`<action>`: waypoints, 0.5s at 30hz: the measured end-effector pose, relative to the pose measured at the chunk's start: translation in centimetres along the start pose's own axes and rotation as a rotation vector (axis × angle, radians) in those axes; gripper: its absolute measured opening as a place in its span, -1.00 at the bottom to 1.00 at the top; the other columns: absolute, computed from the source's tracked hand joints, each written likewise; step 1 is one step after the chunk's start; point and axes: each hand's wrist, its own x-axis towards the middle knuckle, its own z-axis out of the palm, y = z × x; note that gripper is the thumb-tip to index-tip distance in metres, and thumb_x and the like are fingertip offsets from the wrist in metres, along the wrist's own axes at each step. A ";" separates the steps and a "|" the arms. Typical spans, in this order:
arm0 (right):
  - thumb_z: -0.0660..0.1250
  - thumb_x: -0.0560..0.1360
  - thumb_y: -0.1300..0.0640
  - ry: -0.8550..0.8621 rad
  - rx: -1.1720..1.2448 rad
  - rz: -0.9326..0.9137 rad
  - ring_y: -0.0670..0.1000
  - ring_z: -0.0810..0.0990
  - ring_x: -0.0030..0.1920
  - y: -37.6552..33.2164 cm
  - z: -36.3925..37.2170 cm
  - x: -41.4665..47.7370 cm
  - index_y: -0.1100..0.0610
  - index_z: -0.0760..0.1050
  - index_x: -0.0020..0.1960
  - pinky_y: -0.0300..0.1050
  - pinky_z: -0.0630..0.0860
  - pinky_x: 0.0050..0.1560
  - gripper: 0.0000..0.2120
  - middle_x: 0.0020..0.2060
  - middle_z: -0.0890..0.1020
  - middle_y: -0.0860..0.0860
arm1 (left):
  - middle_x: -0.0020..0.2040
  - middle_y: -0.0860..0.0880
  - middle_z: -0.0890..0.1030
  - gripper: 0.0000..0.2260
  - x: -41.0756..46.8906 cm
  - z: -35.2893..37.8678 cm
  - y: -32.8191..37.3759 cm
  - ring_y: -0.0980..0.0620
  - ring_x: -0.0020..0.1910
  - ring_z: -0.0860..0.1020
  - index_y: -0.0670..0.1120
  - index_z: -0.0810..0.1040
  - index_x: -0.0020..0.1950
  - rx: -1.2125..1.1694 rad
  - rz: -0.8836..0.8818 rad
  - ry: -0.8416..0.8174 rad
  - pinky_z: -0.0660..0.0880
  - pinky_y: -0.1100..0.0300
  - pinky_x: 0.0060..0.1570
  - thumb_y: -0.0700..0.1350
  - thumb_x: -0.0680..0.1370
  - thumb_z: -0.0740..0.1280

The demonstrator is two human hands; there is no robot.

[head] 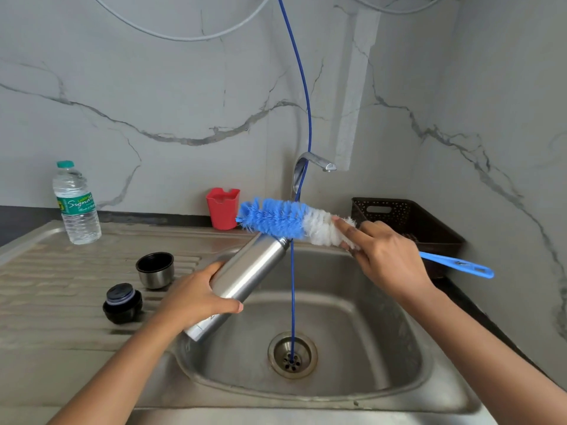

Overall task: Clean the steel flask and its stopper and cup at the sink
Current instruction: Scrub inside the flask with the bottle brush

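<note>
1. Flask (245, 283) is tilted over the sink (383, 348), left hand (196, 299) fingers wrapped round its body, mouth just under the brush (276, 219).
2. Right hand (386, 256) fingers are clamped on the white bristles. Better to regrip on the handle, aim the blue tip at the mouth and feed straight.
3. Flask inside: can't tell. Cup (155, 269) is upright on the drainboard and looks empty, stopper (122, 302) near it.
4. Basket (408, 216) contents unclear.

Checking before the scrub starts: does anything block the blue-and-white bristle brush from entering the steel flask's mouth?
Nothing solid. The blue-and-white bristle brush lies crosswise above the steel flask, its mouth uncapped; only a thin blue tube hangs close beside that mouth, depth unclear.
</note>
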 end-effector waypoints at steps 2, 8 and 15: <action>0.24 0.50 0.00 -0.002 -0.003 0.001 0.06 0.51 -0.38 0.0 -0.2 0.4 0.02 0.51 0.30 -0.20 0.29 -0.61 -0.62 -0.37 0.47 -0.03 | 0.00 0.13 0.58 -0.14 -0.1 -0.1 0.6 0.03 -0.05 0.56 0.25 0.33 0.37 0.137 0.032 0.061 0.52 0.16 -0.08 0.31 0.06 0.39; 0.23 0.57 0.14 -0.304 0.139 -0.077 -0.07 0.35 -0.15 3.5 -2.9 -0.4 -0.04 -0.03 0.54 -0.33 0.34 -0.23 -0.35 -0.20 0.30 -0.18 | 0.01 0.15 0.48 -0.26 -0.4 -1.1 0.2 0.02 -0.01 0.52 0.24 0.29 0.37 0.361 0.061 0.228 0.46 0.15 -0.19 0.22 0.23 0.46; 0.29 0.55 0.23 -0.347 0.358 0.098 0.05 0.58 0.14 4.3 -3.8 -0.3 0.05 0.26 0.48 -0.20 0.42 0.17 -0.48 0.10 0.64 0.03 | 0.13 0.11 0.53 -0.24 -0.4 -1.4 -0.2 0.03 0.04 0.52 0.23 0.27 0.41 0.406 0.047 0.243 0.34 0.17 -0.22 0.20 0.25 0.46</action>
